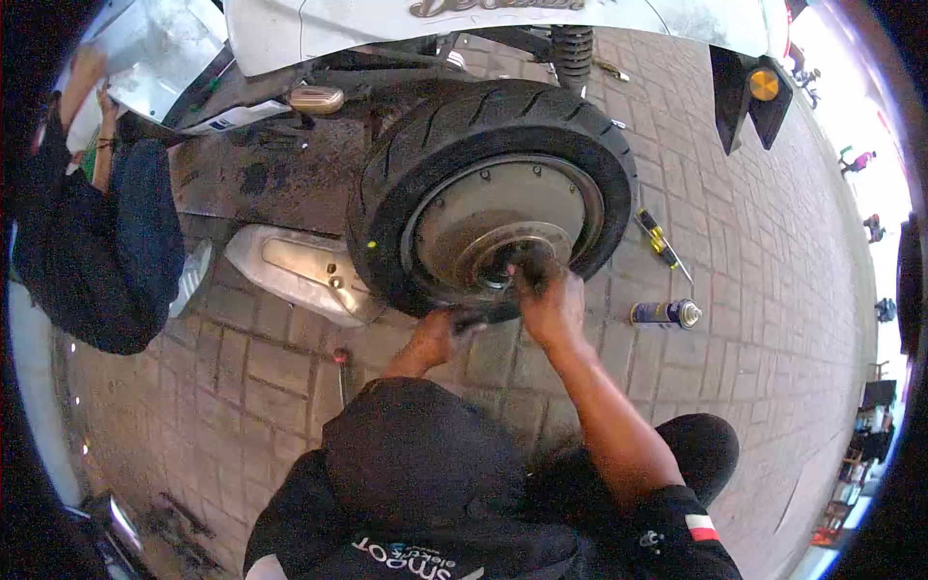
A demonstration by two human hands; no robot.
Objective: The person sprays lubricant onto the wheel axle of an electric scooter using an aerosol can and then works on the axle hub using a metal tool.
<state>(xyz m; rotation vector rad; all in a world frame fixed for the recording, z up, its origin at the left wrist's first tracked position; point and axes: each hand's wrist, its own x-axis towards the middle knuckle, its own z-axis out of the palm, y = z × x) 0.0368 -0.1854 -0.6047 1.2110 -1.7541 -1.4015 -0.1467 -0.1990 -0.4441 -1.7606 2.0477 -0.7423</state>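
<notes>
A scooter's rear wheel, with a black tyre [372, 208] around a grey hub [503, 198], stands in front of me. My right hand [549, 298] is at the centre of the hub, its fingers closed by the axle; whatever they grip is hidden. Below the tyre's lower edge, my left hand [437, 340] is closed around something dark that I cannot make out. A silver metal cover [290, 269] lies on the paving just left of the tyre.
To the right lie a yellow-and-black screwdriver [657, 237] and a spray can [665, 314]. A red-tipped tool [341, 367] is on the bricks [261, 362] at lower left. Another person [97, 242] crouches left, hands on a white panel [159, 58]. White scooter bodywork [348, 39] overhangs the wheel.
</notes>
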